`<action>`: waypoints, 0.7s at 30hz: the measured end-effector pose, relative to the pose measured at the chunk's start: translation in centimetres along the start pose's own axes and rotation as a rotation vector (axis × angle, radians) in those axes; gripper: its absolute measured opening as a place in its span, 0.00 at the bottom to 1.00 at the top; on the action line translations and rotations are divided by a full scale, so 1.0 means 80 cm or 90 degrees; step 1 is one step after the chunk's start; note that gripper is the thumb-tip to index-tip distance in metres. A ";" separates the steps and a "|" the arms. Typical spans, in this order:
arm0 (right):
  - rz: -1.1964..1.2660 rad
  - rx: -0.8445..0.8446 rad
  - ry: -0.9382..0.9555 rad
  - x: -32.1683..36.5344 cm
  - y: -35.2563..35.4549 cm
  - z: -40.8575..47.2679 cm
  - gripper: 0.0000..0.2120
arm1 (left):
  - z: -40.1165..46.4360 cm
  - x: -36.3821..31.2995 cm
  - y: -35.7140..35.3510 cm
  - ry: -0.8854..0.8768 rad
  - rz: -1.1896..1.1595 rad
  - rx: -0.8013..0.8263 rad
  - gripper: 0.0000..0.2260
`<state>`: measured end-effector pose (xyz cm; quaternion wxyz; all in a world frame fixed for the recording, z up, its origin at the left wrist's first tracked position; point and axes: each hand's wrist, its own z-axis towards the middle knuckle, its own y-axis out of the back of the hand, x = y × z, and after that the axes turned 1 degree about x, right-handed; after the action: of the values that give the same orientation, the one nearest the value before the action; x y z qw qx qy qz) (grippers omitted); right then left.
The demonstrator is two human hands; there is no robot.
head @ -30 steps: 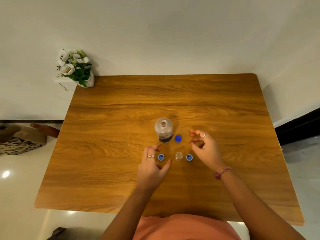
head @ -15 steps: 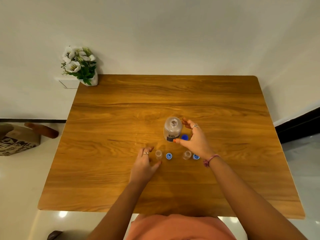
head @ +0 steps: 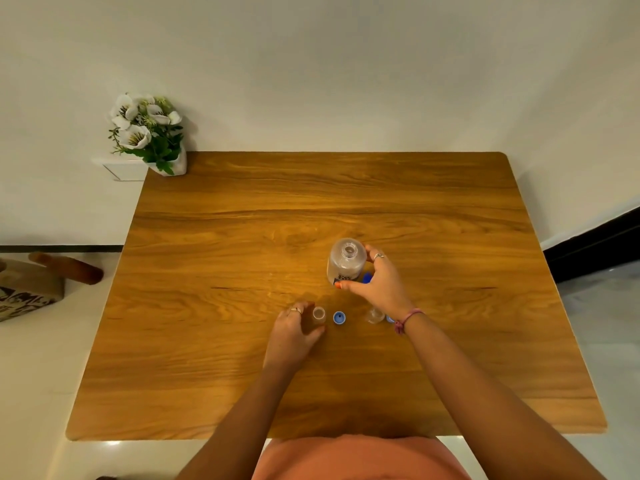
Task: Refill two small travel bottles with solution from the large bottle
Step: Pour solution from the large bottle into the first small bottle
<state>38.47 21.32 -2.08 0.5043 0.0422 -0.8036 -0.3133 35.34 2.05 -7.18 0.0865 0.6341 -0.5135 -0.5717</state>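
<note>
While the large bottle point(head: 346, 261) stands uncapped mid-table, the right hand point(head: 375, 284) has just closed thumb and fingers around its side; 1 second earlier it hovered apart. Left fingers point(head: 297, 310) now cup 1 open travel bottle point(head: 319, 314), so pouring looks imminent.

Warm brown wooden counter point(head: 242, 358): smooth, bold grain, soft satin sheen. Large clear plastic bottle point(head: 346, 263), glossy, with a dark printed label; two small clear plastic travel bottles point(head: 318, 314) point(head: 373, 315) and round blue plastic caps point(head: 339, 318), smooth and matt. Pale tiled floor point(head: 31, 393) glossy, catching lamp glare; wall point(head: 311, 64) matt.
</note>
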 end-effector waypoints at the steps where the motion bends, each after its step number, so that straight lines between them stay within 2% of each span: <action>1: 0.015 -0.004 0.001 0.001 -0.001 0.000 0.43 | 0.001 0.001 0.001 0.005 -0.003 0.001 0.23; 9: 0.088 -0.039 -0.022 0.005 -0.007 -0.003 0.43 | 0.004 -0.006 0.002 -0.015 -0.016 -0.026 0.21; 15: 0.146 -0.059 -0.017 0.015 -0.006 -0.002 0.41 | 0.010 -0.025 0.019 -0.109 -0.065 -0.097 0.16; 21: 0.154 -0.106 0.028 0.039 0.017 0.004 0.39 | 0.018 -0.062 0.051 -0.119 -0.207 -0.142 0.15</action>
<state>36.98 21.33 1.01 0.5578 -0.0898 -0.7627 -0.3149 32.78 4.62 -1.63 0.0144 0.6391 -0.3438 -0.6878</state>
